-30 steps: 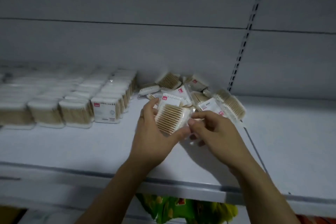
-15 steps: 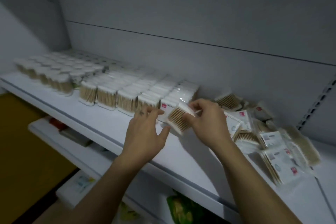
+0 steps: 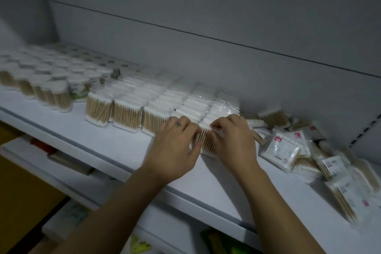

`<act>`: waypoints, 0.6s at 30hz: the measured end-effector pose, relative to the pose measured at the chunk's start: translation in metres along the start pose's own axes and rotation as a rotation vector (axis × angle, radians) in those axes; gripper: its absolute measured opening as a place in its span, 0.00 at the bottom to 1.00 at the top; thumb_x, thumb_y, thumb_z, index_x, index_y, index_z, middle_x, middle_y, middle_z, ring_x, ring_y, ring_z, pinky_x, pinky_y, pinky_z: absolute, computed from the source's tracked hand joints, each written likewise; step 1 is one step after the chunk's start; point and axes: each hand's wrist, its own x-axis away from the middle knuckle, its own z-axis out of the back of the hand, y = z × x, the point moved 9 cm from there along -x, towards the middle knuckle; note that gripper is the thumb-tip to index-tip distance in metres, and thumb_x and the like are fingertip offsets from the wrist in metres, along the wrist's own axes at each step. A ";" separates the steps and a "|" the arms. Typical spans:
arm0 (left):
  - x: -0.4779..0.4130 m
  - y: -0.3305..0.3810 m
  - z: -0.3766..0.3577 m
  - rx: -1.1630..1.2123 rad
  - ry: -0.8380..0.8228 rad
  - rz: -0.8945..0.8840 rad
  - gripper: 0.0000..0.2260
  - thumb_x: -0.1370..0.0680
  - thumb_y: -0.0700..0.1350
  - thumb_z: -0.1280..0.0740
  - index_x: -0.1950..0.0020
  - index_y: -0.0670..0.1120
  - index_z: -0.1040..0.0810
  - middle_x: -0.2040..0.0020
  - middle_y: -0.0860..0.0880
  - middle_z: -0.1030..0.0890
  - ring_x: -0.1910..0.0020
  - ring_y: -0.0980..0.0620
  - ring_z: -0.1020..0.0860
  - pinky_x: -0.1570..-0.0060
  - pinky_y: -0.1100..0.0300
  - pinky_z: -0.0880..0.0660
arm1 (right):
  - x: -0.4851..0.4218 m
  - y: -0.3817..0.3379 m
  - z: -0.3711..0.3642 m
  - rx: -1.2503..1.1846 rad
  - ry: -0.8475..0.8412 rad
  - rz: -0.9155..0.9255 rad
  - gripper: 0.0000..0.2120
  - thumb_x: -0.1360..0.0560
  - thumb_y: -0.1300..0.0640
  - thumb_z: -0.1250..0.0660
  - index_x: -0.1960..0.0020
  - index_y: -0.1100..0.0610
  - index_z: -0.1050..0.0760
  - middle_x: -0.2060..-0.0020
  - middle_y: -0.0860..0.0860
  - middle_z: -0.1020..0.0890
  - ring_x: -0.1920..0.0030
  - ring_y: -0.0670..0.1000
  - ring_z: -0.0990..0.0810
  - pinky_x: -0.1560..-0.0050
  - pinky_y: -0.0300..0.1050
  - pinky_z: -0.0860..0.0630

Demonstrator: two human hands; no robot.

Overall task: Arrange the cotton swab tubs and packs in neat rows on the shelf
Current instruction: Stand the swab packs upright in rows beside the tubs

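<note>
- Two hands: left hand (image 3: 175, 150), right hand (image 3: 233, 144).
- One pack (image 3: 204, 142) between them.
- Five rows of standing packs (image 3: 125, 114) across the shelf front; how many stand behind in each is too blurred to count.
- About ten loose packs (image 3: 280, 150) heaped at the right, overlapping, so no exact count.
- Dozens of tubs (image 3: 55, 95) at the left, too blurred to count.
- One shelf (image 3: 103, 146) under them all.
</note>
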 end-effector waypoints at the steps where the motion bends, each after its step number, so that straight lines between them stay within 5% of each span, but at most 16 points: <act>1: -0.003 0.002 0.001 0.009 -0.010 -0.039 0.13 0.25 0.53 0.42 0.48 0.49 0.23 0.52 0.51 0.24 0.53 0.48 0.27 0.51 0.49 0.26 | 0.001 -0.001 0.001 0.003 0.009 -0.002 0.08 0.30 0.56 0.26 0.52 0.56 0.19 0.57 0.51 0.23 0.50 0.54 0.25 0.55 0.45 0.29; 6: -0.015 0.012 0.005 0.028 -0.041 -0.201 0.09 0.25 0.51 0.40 0.50 0.50 0.24 0.53 0.51 0.25 0.53 0.48 0.27 0.54 0.49 0.27 | 0.023 0.006 0.019 0.000 0.084 -0.067 0.21 0.31 0.55 0.25 0.39 0.54 0.24 0.46 0.51 0.24 0.44 0.50 0.29 0.46 0.41 0.33; 12: -0.046 0.049 -0.001 -0.009 -0.063 -0.345 0.10 0.26 0.52 0.36 0.49 0.50 0.22 0.52 0.50 0.22 0.51 0.47 0.26 0.53 0.51 0.30 | 0.024 0.052 0.053 0.069 0.064 -0.293 0.18 0.28 0.52 0.28 0.40 0.51 0.24 0.43 0.48 0.25 0.41 0.47 0.30 0.46 0.35 0.37; 18: -0.088 0.083 -0.016 -0.125 -0.173 -0.423 0.14 0.22 0.57 0.40 0.41 0.52 0.26 0.42 0.52 0.25 0.39 0.48 0.31 0.41 0.52 0.39 | 0.026 0.099 0.084 0.224 -0.026 -0.485 0.18 0.28 0.50 0.29 0.39 0.50 0.24 0.40 0.51 0.26 0.41 0.54 0.27 0.44 0.46 0.30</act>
